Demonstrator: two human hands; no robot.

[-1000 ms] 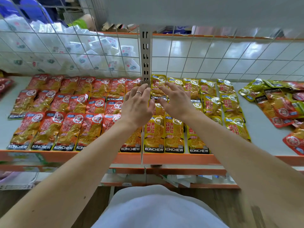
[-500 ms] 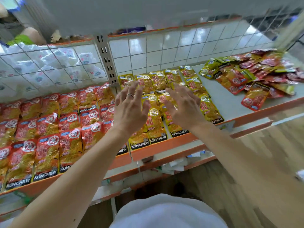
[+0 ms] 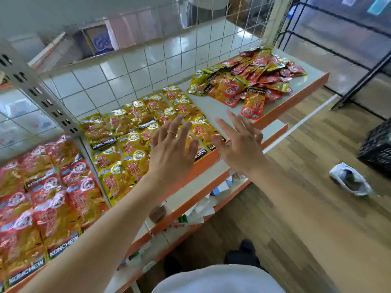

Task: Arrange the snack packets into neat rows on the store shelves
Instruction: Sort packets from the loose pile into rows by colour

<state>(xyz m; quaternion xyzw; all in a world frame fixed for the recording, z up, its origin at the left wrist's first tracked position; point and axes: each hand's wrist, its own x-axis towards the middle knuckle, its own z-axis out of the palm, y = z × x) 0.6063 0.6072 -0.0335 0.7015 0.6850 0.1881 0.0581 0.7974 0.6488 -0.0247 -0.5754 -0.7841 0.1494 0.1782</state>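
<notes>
Yellow snack packets (image 3: 124, 132) lie in neat rows in the middle of the white shelf (image 3: 213, 106). Red packets (image 3: 53, 197) fill rows to their left. A loose heap of red and yellow packets (image 3: 249, 75) sits at the shelf's far right end, with one red packet (image 3: 254, 103) lying apart at its near side. My left hand (image 3: 171, 149) hovers over the front of the yellow rows, fingers spread, holding nothing. My right hand (image 3: 241, 140) is spread over the shelf's front edge, just right of the yellow rows, also holding nothing.
A wire grid (image 3: 169, 51) backs the shelf and a perforated metal upright (image 3: 40, 96) stands between the red and yellow rows. A lower shelf (image 3: 190, 197) holds small items. On the wooden floor to the right lie a crumpled wrapper (image 3: 349, 179) and a dark crate (image 3: 378, 144).
The view has swung right, bringing the loose heap closer. Both hands lifted off the yellow rows and moved right, fingers spreading; the right hand now reaches past the last yellow row.
</notes>
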